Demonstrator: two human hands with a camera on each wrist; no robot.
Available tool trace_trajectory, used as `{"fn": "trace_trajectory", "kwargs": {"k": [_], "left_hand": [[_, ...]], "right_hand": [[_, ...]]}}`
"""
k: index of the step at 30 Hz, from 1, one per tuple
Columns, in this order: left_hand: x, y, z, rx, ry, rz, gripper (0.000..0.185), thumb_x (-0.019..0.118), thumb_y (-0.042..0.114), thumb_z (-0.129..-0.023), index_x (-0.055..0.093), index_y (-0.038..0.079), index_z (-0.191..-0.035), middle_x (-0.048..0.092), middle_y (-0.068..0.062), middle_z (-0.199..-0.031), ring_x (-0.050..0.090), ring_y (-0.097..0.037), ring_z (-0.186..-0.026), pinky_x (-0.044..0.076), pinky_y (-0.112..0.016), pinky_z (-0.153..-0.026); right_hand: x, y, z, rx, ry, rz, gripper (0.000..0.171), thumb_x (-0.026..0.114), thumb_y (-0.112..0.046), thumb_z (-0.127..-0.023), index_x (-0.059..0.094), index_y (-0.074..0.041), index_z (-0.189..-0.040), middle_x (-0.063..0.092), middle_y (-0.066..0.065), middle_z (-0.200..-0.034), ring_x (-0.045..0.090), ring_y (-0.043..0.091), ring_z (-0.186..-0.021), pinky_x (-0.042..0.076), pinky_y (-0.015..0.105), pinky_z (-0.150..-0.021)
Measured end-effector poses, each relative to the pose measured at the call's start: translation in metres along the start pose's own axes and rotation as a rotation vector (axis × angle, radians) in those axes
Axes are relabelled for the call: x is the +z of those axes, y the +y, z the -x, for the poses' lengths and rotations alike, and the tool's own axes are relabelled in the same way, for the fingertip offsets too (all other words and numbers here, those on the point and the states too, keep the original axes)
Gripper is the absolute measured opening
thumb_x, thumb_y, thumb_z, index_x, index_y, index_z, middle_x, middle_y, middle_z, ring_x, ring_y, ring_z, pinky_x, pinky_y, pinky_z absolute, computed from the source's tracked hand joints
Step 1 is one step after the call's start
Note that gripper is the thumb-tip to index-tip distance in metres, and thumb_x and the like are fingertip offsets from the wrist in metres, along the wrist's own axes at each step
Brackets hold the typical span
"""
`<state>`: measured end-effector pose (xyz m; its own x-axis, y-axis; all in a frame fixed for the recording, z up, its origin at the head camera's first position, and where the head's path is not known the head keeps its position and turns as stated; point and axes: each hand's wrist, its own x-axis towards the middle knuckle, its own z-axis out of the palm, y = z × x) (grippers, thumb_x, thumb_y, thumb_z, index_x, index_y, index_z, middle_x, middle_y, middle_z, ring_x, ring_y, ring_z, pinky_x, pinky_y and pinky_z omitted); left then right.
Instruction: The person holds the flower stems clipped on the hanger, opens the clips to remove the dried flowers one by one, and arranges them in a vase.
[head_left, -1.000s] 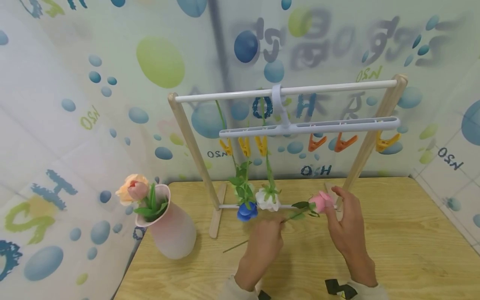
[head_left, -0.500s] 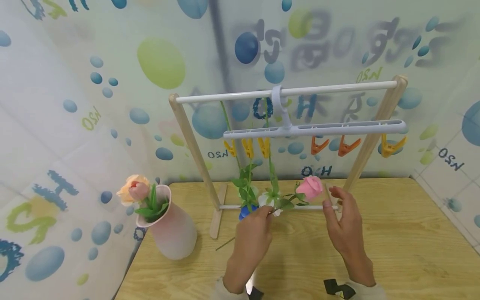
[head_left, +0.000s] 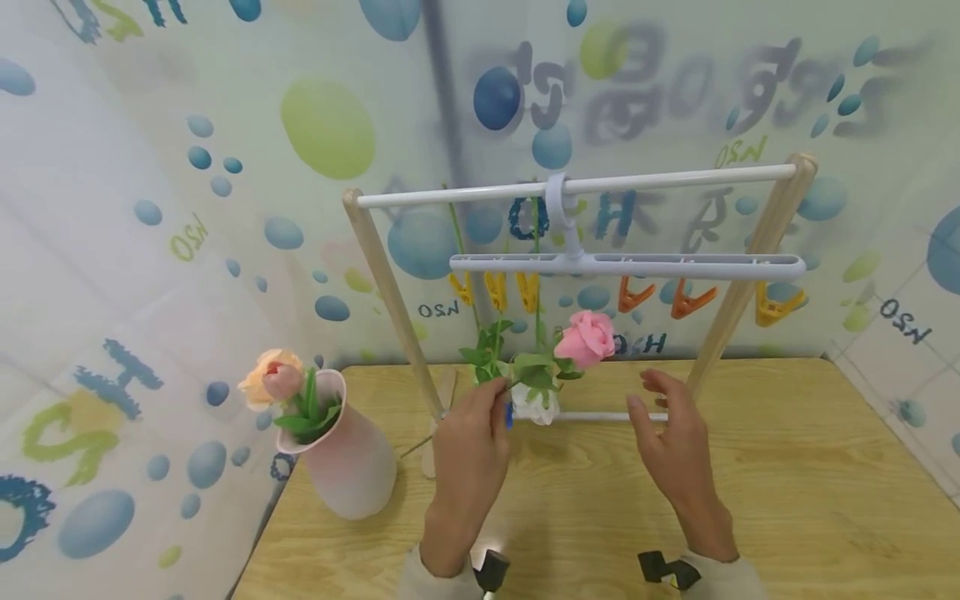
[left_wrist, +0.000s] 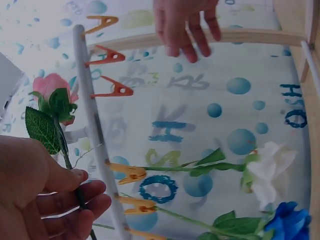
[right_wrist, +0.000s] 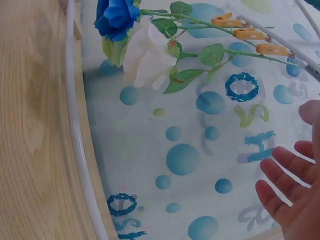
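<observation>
A pink rose (head_left: 587, 340) is held by its stem in my left hand (head_left: 471, 446), the bloom up and tilted to the right. In the left wrist view, thumb and fingers pinch the dark green stem (left_wrist: 64, 145). My right hand (head_left: 672, 433) is raised near the rack's right side, fingers apart and holding nothing. A white hanger (head_left: 675, 265) hangs from the rack's top bar. Its yellow clips (head_left: 496, 292) on the left hold flowers upside down, among them a white rose (right_wrist: 150, 55) and a blue rose (right_wrist: 116, 19). Orange clips (head_left: 688, 298) on the right hold nothing.
A pink-white vase (head_left: 352, 467) with peach tulips (head_left: 273, 377) stands at the table's left. The wooden rack (head_left: 390, 292) stands on the table (head_left: 810, 492) before a patterned curtain (head_left: 322, 125). A white lower bar (right_wrist: 75, 120) joins its legs.
My left hand has lifted the pink rose up and to the left, its bloom now in front of the hanging flowers. The right hand has let the bloom go and shifted slightly left.
</observation>
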<state>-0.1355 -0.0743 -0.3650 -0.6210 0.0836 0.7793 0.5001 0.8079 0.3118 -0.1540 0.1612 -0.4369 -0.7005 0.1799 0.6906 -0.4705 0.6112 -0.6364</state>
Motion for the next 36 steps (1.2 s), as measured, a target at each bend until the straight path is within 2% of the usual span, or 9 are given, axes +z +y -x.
{"fn": "trace_trajectory", "kwargs": {"k": [6, 10, 13, 18, 22, 25, 31, 36], "left_hand": [[-0.014, 0.004, -0.013, 0.036, 0.094, 0.036, 0.01, 0.068, 0.002, -0.091, 0.072, 0.002, -0.1, 0.069, -0.008, -0.084, 0.067, -0.02, -0.073, 0.055, -0.03, -0.058], [-0.019, 0.002, -0.018, 0.037, 0.169, 0.08, 0.011, 0.066, 0.0, -0.092, 0.072, 0.002, -0.101, 0.069, -0.01, -0.089, 0.067, -0.023, -0.08, 0.057, -0.034, -0.067], [-0.022, -0.001, -0.021, 0.037, 0.236, 0.11, 0.011, 0.065, -0.002, -0.092, 0.071, 0.0, -0.101, 0.071, -0.012, -0.093, 0.069, -0.027, -0.087, 0.057, -0.038, -0.075], [-0.026, -0.01, -0.025, 0.049, 0.356, 0.114, 0.013, 0.066, -0.004, -0.09, 0.071, -0.003, -0.103, 0.071, -0.016, -0.096, 0.07, -0.029, -0.09, 0.057, -0.038, -0.079], [-0.029, -0.016, -0.027, 0.043, 0.432, 0.089, 0.015, 0.066, -0.007, -0.089, 0.071, -0.005, -0.103, 0.071, -0.018, -0.096, 0.07, -0.031, -0.09, 0.056, -0.037, -0.081], [-0.033, -0.017, -0.029, 0.042, 0.493, 0.095, 0.015, 0.066, -0.01, -0.088, 0.071, -0.005, -0.101, 0.071, -0.019, -0.095, 0.069, -0.033, -0.088, 0.054, -0.035, -0.082], [-0.039, -0.015, -0.034, 0.093, 0.641, 0.128, 0.019, 0.067, -0.015, -0.083, 0.072, -0.006, -0.1, 0.07, -0.02, -0.091, 0.067, -0.033, -0.084, 0.051, -0.02, -0.089], [-0.038, -0.021, -0.036, 0.083, 0.71, 0.082, 0.018, 0.068, -0.015, -0.083, 0.072, -0.006, -0.098, 0.071, -0.02, -0.088, 0.067, -0.033, -0.08, 0.052, -0.027, -0.081]], "right_hand": [[0.01, -0.004, -0.003, 0.073, -0.085, 0.01, 0.039, 0.065, -0.01, -0.094, 0.055, 0.0, -0.131, 0.062, 0.016, -0.125, 0.06, 0.029, -0.113, 0.047, 0.035, -0.088], [0.019, -0.008, -0.007, 0.13, -0.186, 0.008, 0.043, 0.063, -0.017, -0.097, 0.051, -0.001, -0.136, 0.057, 0.018, -0.133, 0.057, 0.033, -0.118, 0.049, 0.051, -0.091], [0.026, -0.009, -0.01, 0.147, -0.253, -0.014, 0.05, 0.062, -0.02, -0.098, 0.045, -0.001, -0.141, 0.052, 0.019, -0.14, 0.052, 0.035, -0.125, 0.048, 0.055, -0.094], [0.043, -0.009, -0.013, 0.166, -0.373, -0.056, 0.064, 0.059, -0.024, -0.1, 0.03, -0.003, -0.152, 0.036, 0.019, -0.154, 0.035, 0.038, -0.142, 0.037, 0.06, -0.106], [0.056, -0.009, -0.013, 0.191, -0.45, -0.068, 0.073, 0.056, -0.033, -0.101, 0.019, -0.002, -0.156, 0.024, 0.021, -0.16, 0.024, 0.04, -0.147, 0.026, 0.061, -0.114], [0.064, -0.01, -0.012, 0.211, -0.467, -0.08, 0.077, 0.056, -0.037, -0.101, 0.017, -0.001, -0.156, 0.023, 0.024, -0.16, 0.024, 0.042, -0.147, 0.026, 0.061, -0.114], [0.077, -0.016, -0.013, 0.226, -0.457, -0.096, 0.076, 0.055, -0.04, -0.1, 0.019, -0.001, -0.155, 0.028, 0.025, -0.157, 0.029, 0.041, -0.145, 0.03, 0.061, -0.113], [0.086, -0.023, -0.013, 0.223, -0.461, -0.111, 0.072, 0.057, -0.037, -0.1, 0.024, -0.002, -0.153, 0.038, 0.023, -0.151, 0.036, 0.04, -0.141, 0.033, 0.059, -0.111]]}}
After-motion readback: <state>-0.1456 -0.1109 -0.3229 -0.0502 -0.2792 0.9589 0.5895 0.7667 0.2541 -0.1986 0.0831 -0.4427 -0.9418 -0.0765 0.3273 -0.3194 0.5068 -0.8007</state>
